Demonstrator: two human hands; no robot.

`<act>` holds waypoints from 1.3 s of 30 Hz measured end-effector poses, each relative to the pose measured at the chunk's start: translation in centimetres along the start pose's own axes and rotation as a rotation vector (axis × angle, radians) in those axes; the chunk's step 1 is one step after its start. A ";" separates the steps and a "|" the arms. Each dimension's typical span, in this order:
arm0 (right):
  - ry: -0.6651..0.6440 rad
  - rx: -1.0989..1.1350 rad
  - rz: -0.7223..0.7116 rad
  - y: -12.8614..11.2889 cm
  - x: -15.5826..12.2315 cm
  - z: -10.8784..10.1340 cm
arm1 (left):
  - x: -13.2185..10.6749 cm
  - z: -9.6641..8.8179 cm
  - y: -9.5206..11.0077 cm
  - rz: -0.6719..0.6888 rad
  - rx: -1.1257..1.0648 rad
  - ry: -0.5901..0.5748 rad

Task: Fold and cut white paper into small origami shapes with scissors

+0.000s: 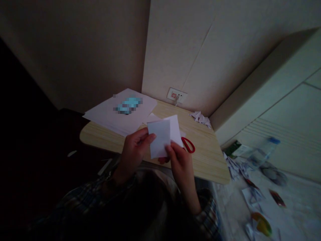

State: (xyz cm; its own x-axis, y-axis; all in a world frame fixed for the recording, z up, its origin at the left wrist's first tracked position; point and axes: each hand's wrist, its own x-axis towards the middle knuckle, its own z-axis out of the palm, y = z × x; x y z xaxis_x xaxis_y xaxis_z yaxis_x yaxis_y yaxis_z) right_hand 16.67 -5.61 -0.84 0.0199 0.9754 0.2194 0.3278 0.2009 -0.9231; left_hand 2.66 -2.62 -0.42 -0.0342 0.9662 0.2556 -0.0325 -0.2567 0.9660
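Between my two hands, above the table's front edge, is a small white rectangle of paper (160, 139). My left hand (134, 147) pinches its left side, thumb on the front. At the lower right corner, my right hand (181, 157) grips the same paper with the thumb on top. Behind it on the table lies another white sheet (175, 125), partly covered. Red-handled scissors (188, 145) rest just right of that sheet; one handle loop shows and the blades are hidden.
A stack of white sheets (105, 115) lies on the wooden table (208, 157), a pixelated blue object (129, 104) on top. Folded paper pieces (201, 118) sit by the wall socket (177, 95). Right of the table, a plastic bottle (264, 152) and clutter lie on a pale surface.
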 end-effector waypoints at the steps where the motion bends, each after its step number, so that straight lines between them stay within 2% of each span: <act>1: 0.005 0.005 0.006 0.0 0.0 0.0 | 0.0 0.0 0.0 -0.006 -0.011 0.002; 7: -0.025 -0.092 0.014 0.1 -0.1 -0.1 | 0.0 0.1 -0.1 -0.021 -0.050 0.031; 13: -0.024 -0.167 -0.097 0.2 -0.1 0.2 | 0.2 0.1 -0.4 0.005 -0.060 0.032; 19: -0.104 -0.103 0.033 0.7 -0.2 -0.1 | 0.2 0.1 -0.5 0.014 -0.109 0.059; 27: -0.070 -0.023 0.083 0.9 0.2 0.3 | 0.3 0.0 -1.2 0.044 -0.207 0.104; 30: 0.009 0.050 0.080 1.1 0.3 0.4 | 0.2 0.1 -1.4 0.033 -0.281 0.084; 36: 0.300 0.103 -0.056 1.4 0.0 -0.7 | -0.1 0.2 -1.6 -0.041 -0.303 -0.018; 39: 0.297 0.057 -0.105 1.5 -0.1 -1.4 | 0.1 -0.2 -1.6 -0.080 -0.249 -0.007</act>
State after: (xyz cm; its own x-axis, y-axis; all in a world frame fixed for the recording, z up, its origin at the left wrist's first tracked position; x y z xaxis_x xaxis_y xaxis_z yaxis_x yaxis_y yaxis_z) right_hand 18.50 -5.52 -1.76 0.2662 0.8819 0.3892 0.2895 0.3119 -0.9049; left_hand 2.54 -2.06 -1.99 -0.0143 0.9835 0.1803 -0.2798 -0.1771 0.9436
